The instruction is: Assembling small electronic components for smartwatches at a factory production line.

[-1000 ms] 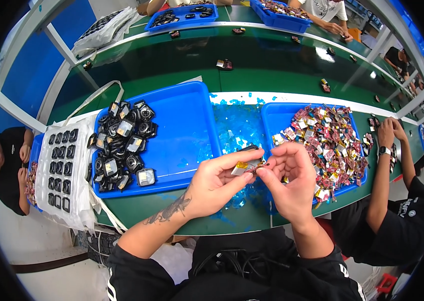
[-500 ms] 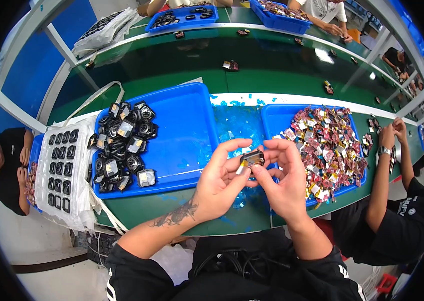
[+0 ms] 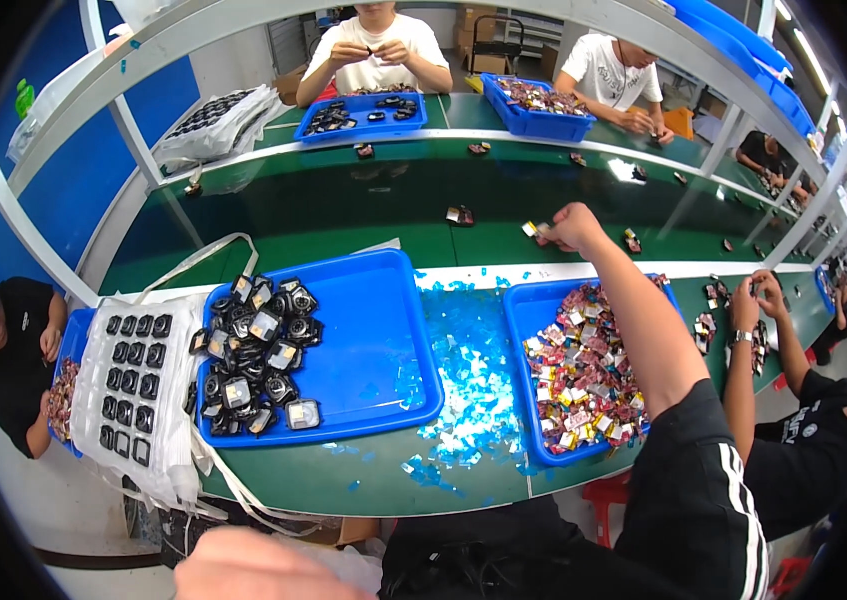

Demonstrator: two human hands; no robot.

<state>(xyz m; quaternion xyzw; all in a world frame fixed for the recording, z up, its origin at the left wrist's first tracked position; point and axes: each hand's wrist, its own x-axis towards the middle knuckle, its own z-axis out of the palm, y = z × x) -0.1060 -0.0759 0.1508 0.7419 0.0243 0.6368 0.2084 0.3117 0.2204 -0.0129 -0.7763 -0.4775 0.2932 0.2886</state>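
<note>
My right hand (image 3: 571,228) is stretched far forward over the dark green belt, its fingers pinched on a small electronic piece (image 3: 532,230) with yellow and white parts. Low at the picture's bottom edge, my left hand (image 3: 258,568) is blurred and cut off, so its fingers and anything in them are hidden. Beneath my right forearm stands a blue tray (image 3: 517,372) heaped with small red, white and yellow electronic pieces (image 3: 583,365). To the left, another blue tray (image 3: 383,345) holds a pile of black square housings (image 3: 268,335) with round or clear faces.
Blue and white scraps (image 3: 468,390) litter the green table between the trays. A white moulded tray (image 3: 128,385) with rows of black housings lies at the left. Loose pieces such as one electronic part (image 3: 459,216) lie along the belt. Co-workers sit opposite and at both sides; grey frame posts rise around.
My hands have parted from the black-framed part they held together. The right reached forward over the belt with a small piece; the left dropped to the lower edge. The view has tilted up.
</note>
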